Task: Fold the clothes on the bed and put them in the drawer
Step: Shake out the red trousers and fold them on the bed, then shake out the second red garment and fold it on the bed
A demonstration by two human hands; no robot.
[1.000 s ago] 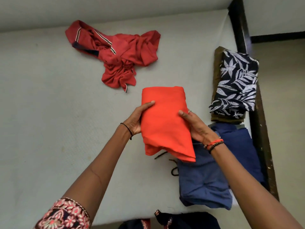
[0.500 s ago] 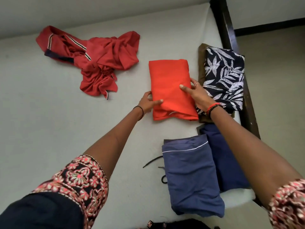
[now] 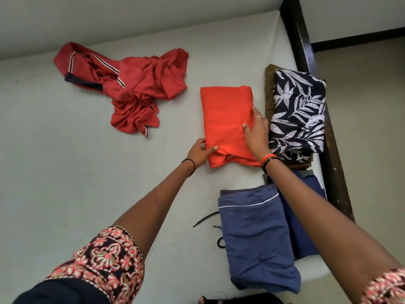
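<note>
A folded orange garment [image 3: 223, 115] lies flat on the pale bed [image 3: 65, 172]. My left hand [image 3: 200, 151] grips its near left corner, thumb on top and fingers at the edge. My right hand [image 3: 256, 132] rests on its right side, fingers pressed on the cloth. A crumpled red garment [image 3: 135, 88] with striped trim lies unfolded at the back left. Folded pieces sit along the bed's right edge: a navy leaf-print one [image 3: 298, 110] on top of a brown one [image 3: 269, 88], and a blue one [image 3: 258, 238] beside a darker blue one [image 3: 302, 216].
A dark wooden bed frame [image 3: 328, 139] runs along the right side, with beige floor [image 3: 372, 150] beyond it. A black drawstring [image 3: 210, 222] trails from the blue garment. Dark cloth [image 3: 241, 300] shows at the bottom edge. No drawer is in view.
The orange garment went from held in the air above the blue pile to lying on the bed beside the leaf-print stack. Both hands stay on it; the right hand shifted to its right side.
</note>
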